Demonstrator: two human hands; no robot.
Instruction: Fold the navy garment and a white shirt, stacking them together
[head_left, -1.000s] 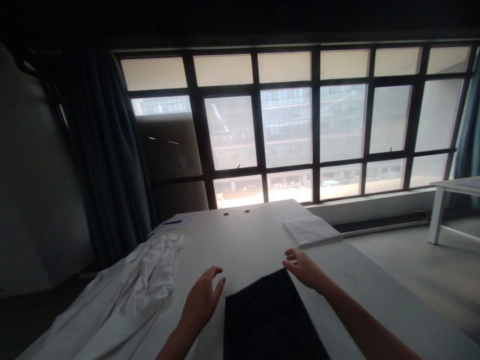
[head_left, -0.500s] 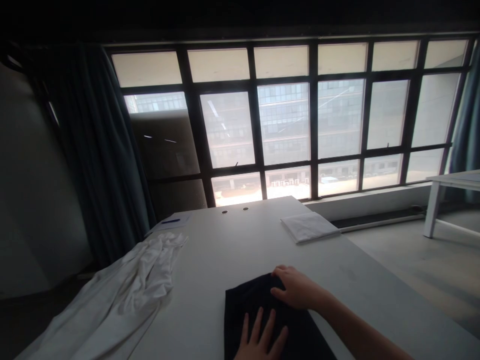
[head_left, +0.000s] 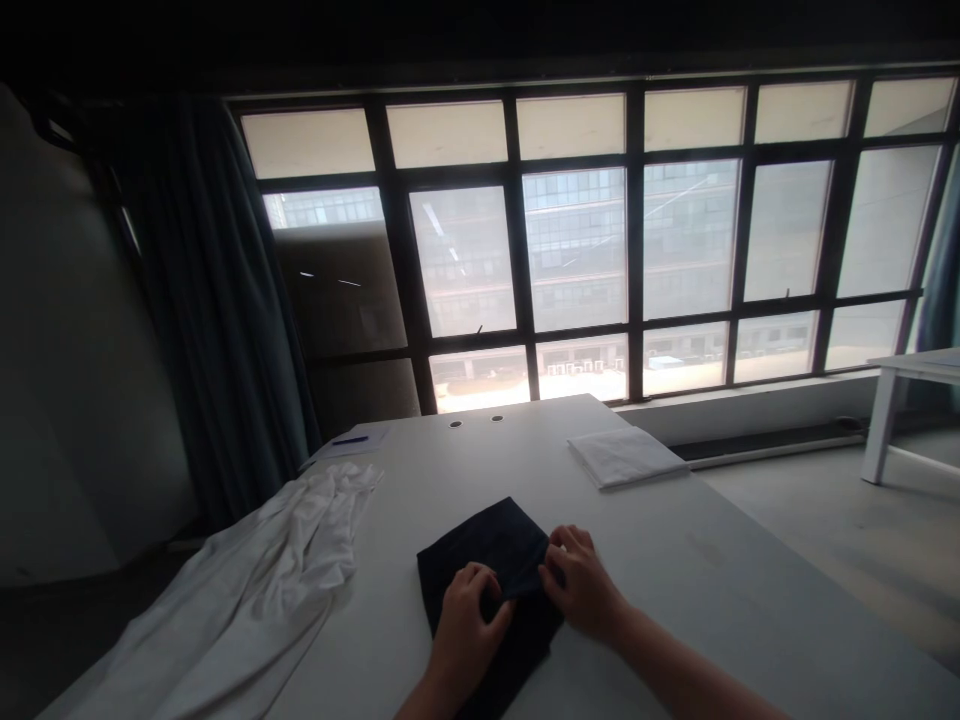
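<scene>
Both the left hand (head_left: 466, 622) and right hand (head_left: 583, 585) pinch the dark cloth (head_left: 484, 538) — seemingly part-folded, its edges not yet squared.

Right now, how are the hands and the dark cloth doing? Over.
Left hand, right hand both on dark cloth. Cloth lies on table. White fabric left, folded sheet beyond: neither touches it.

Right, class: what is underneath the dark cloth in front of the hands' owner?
The white table shows around the dark cloth and supports it. Anything else beneath is covered. The left hand and right hand also hide parts of the cloth.
</scene>
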